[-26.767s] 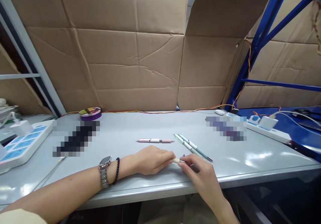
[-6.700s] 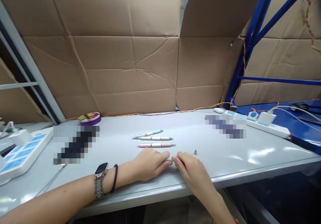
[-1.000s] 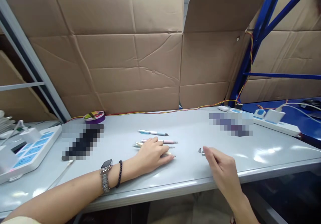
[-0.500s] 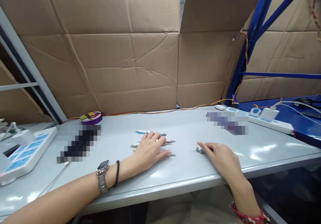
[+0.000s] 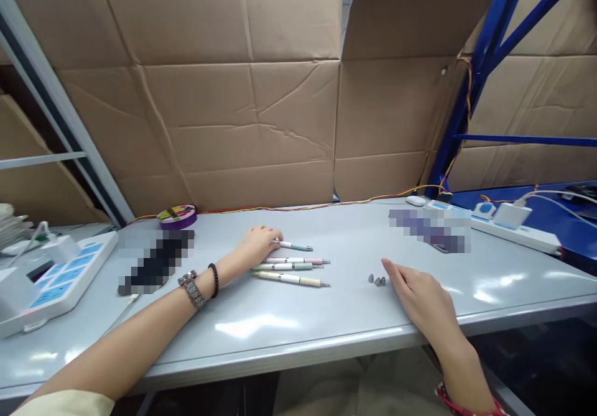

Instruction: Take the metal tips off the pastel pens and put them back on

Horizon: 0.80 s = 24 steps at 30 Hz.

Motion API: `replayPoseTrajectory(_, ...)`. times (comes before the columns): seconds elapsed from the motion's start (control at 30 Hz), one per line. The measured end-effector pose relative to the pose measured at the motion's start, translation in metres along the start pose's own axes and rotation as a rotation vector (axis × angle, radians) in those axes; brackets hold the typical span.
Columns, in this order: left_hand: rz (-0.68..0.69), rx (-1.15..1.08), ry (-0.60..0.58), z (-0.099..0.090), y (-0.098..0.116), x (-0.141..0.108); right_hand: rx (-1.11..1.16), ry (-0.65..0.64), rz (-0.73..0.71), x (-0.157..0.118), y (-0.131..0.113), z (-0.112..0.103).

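Observation:
My left hand (image 5: 261, 244) is closed on the left end of the white and blue-green pen (image 5: 296, 246), the farthest of several pens on the table. Nearer to me lie a pink pen (image 5: 303, 260), a green and white pen (image 5: 289, 267) and a pale yellow pen (image 5: 293, 278), their tips to the right. My right hand (image 5: 422, 291) rests on its side at the right, fingers curled inward and mostly hidden behind the thumb. Just left of its thumb sit small grey pieces (image 5: 377, 281) on the tabletop.
At the left are a power strip (image 5: 77, 273), a blurred dark object (image 5: 156, 263) and a purple round tin (image 5: 178, 218). On the right lie a blurred phone-like object (image 5: 429, 231) and another power strip (image 5: 527, 234). Cardboard (image 5: 242, 111) stands behind the table (image 5: 336, 341).
My left hand has moved left and back from over the pens to the farthest one, uncovering the others. My right thumb now sits apart from the small grey pieces. The view has shifted slightly.

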State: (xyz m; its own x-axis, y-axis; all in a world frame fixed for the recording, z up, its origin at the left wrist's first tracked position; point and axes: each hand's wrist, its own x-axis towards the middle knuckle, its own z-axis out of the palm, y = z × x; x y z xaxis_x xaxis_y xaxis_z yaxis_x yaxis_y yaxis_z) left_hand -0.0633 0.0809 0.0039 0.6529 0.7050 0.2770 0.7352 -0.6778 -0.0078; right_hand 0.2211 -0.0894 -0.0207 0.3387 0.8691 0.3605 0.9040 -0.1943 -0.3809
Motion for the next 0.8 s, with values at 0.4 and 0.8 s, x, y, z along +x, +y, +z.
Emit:
replayPoseTrajectory(0.4, 0.279, -0.143, 0.151, -0.012, 0.069, -0.032, 0.369, 0.244, -0.119, -0.022, -0.015, -0.005)
replayPoseTrajectory(0.8, 0.362, -0.061, -0.074, -0.024, 0.111, -0.065, 0.407, 0.185, -0.430, -0.042, -0.059, 0.015)
